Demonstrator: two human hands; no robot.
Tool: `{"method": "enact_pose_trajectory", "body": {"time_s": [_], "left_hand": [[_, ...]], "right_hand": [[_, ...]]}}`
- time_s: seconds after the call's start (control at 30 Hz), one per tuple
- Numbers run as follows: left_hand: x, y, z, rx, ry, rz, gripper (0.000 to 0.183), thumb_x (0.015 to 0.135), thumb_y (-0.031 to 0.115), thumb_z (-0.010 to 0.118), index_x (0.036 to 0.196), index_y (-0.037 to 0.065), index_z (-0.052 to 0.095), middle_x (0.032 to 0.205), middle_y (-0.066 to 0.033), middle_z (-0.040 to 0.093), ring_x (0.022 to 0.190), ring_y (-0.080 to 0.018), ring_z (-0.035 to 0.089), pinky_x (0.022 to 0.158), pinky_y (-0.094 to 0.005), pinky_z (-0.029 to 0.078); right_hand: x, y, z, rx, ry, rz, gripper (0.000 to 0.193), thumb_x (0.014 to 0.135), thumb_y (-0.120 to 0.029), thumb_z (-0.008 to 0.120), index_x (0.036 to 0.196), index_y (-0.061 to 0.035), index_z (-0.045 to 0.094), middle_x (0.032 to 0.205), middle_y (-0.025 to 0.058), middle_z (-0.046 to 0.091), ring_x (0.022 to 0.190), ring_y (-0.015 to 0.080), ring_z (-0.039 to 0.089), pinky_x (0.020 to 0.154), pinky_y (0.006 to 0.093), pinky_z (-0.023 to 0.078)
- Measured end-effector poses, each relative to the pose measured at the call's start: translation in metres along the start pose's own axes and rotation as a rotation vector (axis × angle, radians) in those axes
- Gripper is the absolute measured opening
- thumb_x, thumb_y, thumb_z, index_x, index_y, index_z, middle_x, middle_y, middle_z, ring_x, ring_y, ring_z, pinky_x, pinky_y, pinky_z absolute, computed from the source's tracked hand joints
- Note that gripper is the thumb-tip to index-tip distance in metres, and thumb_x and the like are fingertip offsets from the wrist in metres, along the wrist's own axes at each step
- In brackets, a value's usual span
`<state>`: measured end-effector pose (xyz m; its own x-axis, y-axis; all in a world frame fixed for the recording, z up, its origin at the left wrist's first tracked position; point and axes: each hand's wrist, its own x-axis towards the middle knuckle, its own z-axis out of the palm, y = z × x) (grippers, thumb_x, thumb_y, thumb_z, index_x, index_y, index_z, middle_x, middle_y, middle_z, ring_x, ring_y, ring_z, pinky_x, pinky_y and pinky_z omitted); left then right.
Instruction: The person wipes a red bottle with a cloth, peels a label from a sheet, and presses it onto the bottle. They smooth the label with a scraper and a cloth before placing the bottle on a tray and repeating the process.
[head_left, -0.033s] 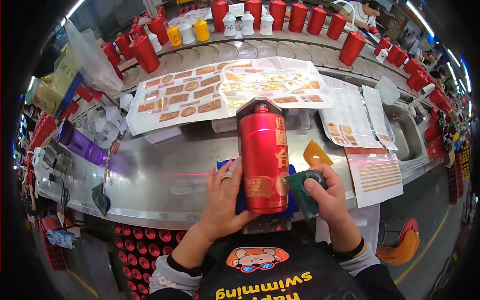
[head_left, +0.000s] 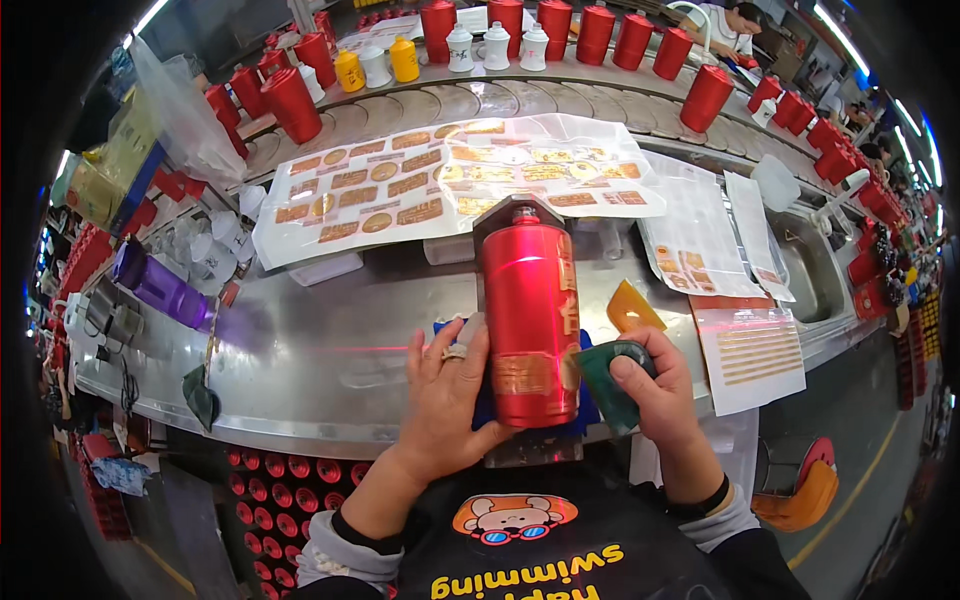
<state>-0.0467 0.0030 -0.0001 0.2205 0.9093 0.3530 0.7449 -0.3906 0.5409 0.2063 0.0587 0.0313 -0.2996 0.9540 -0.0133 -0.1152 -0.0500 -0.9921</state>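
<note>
A glossy red bottle (head_left: 522,320) with gold lettering and gold decals lies with its neck away from me, on a dark stand (head_left: 535,452) with blue cloth showing at its sides. My left hand (head_left: 445,395), a ring on one finger, holds the bottle's left side, fingers along the wall and thumb at the base. In my right hand (head_left: 662,385) a dark green flat scraper (head_left: 607,385) is pinched between thumb and fingers. Its edge is close to the bottle's right side, beside a round gold decal; contact cannot be made out.
Beyond the bottle lies a white sheet of gold decals (head_left: 370,190). A yellow scraper (head_left: 634,306) rests at the right, near a sheet of gold strips (head_left: 752,355) and a sink (head_left: 808,265). A purple bottle (head_left: 165,290) stands left. Red bottles (head_left: 705,98) line the conveyor (head_left: 560,95).
The red bottle has turned to the right under my left hand, so its lettering and round decal sit nearer the right edge. My right hand and the scraper have barely moved.
</note>
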Motion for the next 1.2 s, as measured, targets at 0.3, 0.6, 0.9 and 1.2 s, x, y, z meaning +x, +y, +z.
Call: {"method": "enact_pose_trajectory", "body": {"time_s": [0.3,0.6,0.9,1.2], "left_hand": [[-0.001,0.010,0.000,-0.844,0.135,-0.196,0.054,0.088,0.022,0.064,0.131,0.000,0.040,0.128,-0.0129,0.045,0.123,-0.0219,0.040,0.107,-0.0331,0.028],[0.005,0.013,0.009,-0.873,0.209,-0.247,0.036,0.089,0.011,0.056,0.121,0.003,0.042,0.117,-0.0089,0.045,0.109,-0.0153,0.044,0.098,-0.0300,0.035],[0.004,0.016,0.009,-0.947,0.206,-0.334,0.037,0.088,0.011,0.057,0.120,0.003,0.042,0.114,-0.0069,0.044,0.105,-0.0126,0.044,0.094,-0.0280,0.038],[0.003,0.013,0.009,-0.888,0.191,-0.325,0.040,0.086,0.013,0.054,0.123,0.004,0.041,0.118,-0.0060,0.043,0.111,-0.0133,0.042,0.100,-0.0281,0.033]], "right_hand": [[0.050,-0.063,-0.010,-0.510,-0.342,-0.131,0.029,0.083,-0.021,0.073,0.103,-0.0035,0.061,0.086,0.0013,0.063,0.077,0.0065,0.057,0.067,0.0222,0.046],[0.121,-0.090,0.003,-0.756,-0.786,-0.202,0.022,0.082,-0.014,0.074,0.100,-0.0029,0.066,0.081,0.0015,0.065,0.075,0.0086,0.058,0.069,0.0253,0.048],[0.125,-0.087,0.011,-0.632,-0.890,-0.119,0.022,0.082,-0.014,0.074,0.098,-0.0015,0.066,0.079,0.0012,0.063,0.075,0.0072,0.057,0.067,0.0251,0.048],[0.123,-0.098,0.048,-0.845,-0.985,-0.255,0.023,0.079,-0.012,0.074,0.099,-0.0044,0.066,0.079,0.0082,0.065,0.072,0.0161,0.060,0.067,0.0287,0.049]]}}
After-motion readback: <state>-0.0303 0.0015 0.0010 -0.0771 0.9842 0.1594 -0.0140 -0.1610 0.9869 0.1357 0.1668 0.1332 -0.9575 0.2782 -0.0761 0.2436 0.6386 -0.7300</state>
